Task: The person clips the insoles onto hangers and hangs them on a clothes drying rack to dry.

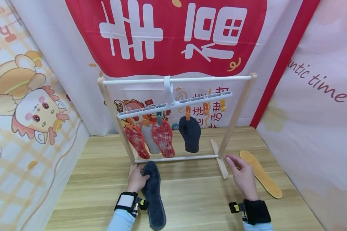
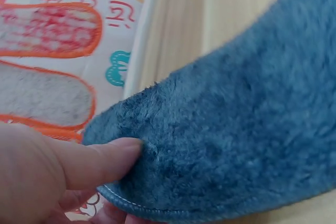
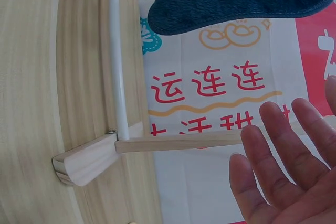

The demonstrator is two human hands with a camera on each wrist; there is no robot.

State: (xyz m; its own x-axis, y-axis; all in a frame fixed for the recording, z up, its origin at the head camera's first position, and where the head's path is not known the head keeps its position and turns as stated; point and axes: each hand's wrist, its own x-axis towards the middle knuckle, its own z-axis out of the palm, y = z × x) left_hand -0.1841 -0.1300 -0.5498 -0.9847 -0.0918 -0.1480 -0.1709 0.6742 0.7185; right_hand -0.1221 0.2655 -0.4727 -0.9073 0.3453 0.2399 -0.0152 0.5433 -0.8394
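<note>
A dark blue fuzzy insole (image 1: 154, 195) is pinched at its upper part by my left hand (image 1: 137, 180). The left wrist view shows the thumb (image 2: 113, 161) pressed on the plush side of this insole (image 2: 226, 114), with the other fingers mostly hidden beneath. My right hand (image 1: 243, 176) is beside the rack's right foot, its fingers loosely spread and holding nothing. Just right of it, a yellow-orange insole (image 1: 261, 175) lies on the table. From a grey clip hanger (image 1: 174, 105) hang two red-and-white insoles, one in front (image 1: 163, 138), a grey insole (image 1: 150, 139) and a dark blue one (image 1: 191, 134).
The hanger hooks over the white top bar (image 1: 133, 81) of a wooden-legged rack (image 1: 234, 118) standing on the wooden table (image 1: 196, 199). Orange (image 1: 206, 107) and yellow (image 1: 222, 105) clips dangle at the hanger's right end. Printed cloths surround the table at the back and sides.
</note>
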